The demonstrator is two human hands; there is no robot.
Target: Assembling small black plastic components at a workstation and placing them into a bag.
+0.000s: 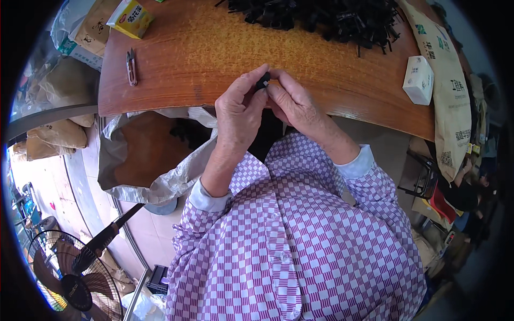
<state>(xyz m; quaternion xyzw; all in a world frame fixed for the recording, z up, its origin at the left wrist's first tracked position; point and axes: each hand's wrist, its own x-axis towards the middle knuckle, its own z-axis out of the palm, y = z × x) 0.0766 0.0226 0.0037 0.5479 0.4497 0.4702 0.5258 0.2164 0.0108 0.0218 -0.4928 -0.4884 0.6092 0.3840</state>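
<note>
Between the fingertips of both hands is a small black part with a pale spot on it, held just over the table's near edge. My left hand pinches it from the left. My right hand closes on it from the right, with some fingers hidden behind. At the table's far side lies a large heap of black parts. Below the edge on the left hangs an open white woven sack, brown inside, with a few dark pieces in it.
On the wooden table lie thread snips at the left. A yellow drink carton stands at the far left, a white box at the right. A printed sack drapes over the right edge. A fan stands at lower left.
</note>
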